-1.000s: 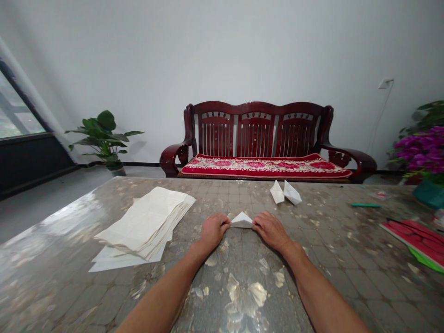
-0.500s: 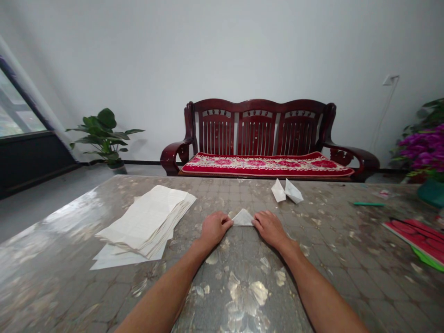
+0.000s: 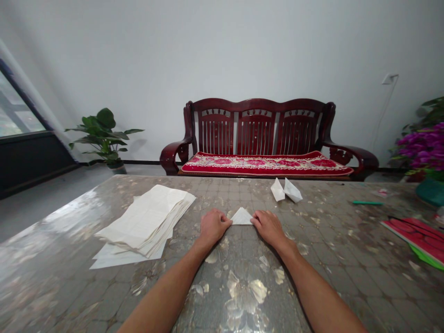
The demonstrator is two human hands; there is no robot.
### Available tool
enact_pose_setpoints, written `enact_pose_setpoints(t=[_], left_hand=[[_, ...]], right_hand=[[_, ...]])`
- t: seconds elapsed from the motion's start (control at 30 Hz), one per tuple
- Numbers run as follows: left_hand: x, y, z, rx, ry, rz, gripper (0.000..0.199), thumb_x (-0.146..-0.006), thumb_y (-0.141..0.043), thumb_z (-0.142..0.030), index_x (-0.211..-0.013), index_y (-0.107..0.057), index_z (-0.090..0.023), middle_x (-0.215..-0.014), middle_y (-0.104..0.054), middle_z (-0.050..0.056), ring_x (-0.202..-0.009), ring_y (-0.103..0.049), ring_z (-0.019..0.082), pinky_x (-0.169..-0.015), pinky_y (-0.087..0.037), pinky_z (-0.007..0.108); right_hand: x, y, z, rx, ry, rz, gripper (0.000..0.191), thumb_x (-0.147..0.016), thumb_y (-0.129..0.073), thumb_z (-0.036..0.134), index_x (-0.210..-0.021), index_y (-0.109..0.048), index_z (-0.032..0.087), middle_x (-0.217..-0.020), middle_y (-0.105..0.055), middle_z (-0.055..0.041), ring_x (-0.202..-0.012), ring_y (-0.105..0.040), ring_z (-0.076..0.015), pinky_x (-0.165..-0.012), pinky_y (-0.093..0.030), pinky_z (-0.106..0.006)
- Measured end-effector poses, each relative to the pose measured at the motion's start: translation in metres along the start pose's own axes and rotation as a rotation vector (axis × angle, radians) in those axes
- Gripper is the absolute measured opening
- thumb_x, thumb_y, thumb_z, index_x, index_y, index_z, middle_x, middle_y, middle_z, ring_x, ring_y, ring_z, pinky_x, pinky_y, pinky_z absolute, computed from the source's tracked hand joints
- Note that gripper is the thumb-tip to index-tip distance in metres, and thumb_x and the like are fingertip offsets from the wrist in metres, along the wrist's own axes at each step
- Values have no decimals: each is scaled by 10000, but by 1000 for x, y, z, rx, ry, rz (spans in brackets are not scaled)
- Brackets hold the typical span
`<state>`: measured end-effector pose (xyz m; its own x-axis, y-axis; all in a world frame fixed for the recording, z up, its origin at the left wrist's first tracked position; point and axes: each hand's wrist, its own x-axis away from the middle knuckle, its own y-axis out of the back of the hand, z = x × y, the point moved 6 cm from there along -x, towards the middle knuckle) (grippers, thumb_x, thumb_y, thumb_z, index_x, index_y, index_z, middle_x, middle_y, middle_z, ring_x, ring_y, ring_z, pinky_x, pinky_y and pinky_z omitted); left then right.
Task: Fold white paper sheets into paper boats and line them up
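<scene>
A small folded paper triangle [image 3: 242, 217] lies on the patterned table [image 3: 239, 263], its point facing away from me. My left hand [image 3: 214, 225] pinches its left corner between thumb and curled fingers. At the opposite corner, my right hand [image 3: 268, 225] grips the paper in the same way. Both hands rest low at the tabletop. Beyond my right hand stand two folded paper boats [image 3: 278, 190], side by side, the right one tilted. A thick stack of paper sheets [image 3: 147, 219] lies to the left of my left hand, its edges uneven.
At the right lie a green pen [image 3: 367, 202] and a red book [image 3: 416, 233] with glasses on it. A flower pot [image 3: 430, 192] with purple flowers stands at the right edge. Behind the table is a wooden bench [image 3: 256, 129] with a red cushion; a potted plant [image 3: 107, 134] stands left.
Both hands stay at the corners of the paper triangle, with only a slight shift of the fingers. The triangle looks a little flatter. Everything else has stayed in place.
</scene>
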<state>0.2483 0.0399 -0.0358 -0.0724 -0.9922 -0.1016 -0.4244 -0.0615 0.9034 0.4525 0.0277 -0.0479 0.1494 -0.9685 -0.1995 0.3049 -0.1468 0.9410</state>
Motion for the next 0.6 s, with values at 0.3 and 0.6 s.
enact_pose_setpoints(t=[0.3,0.6], left_hand=[[4,0,-6,-77,-45,-27,236,-844,-592,-368,-778,-717,-180,-1001,-649,87,-991,-549,260,-874,-390,362],[2,-3,-5,-105,-51,-43,214,-842,-595,-368,-782,-714,-200,-992,-650,73,-990,-554,249,-871,-395,346]], right_hand=[[0,2,1,-31,-36,-4,122,-930,-538,307,-985,-606,222,-930,-691,-34,-887,-573,-198,-743,-298,-291],[2,-2,3,-35,59,-14,242,-940,-508,266,-1162,-603,274,-1063,-682,-30,-968,-566,-207,-792,-329,-311]])
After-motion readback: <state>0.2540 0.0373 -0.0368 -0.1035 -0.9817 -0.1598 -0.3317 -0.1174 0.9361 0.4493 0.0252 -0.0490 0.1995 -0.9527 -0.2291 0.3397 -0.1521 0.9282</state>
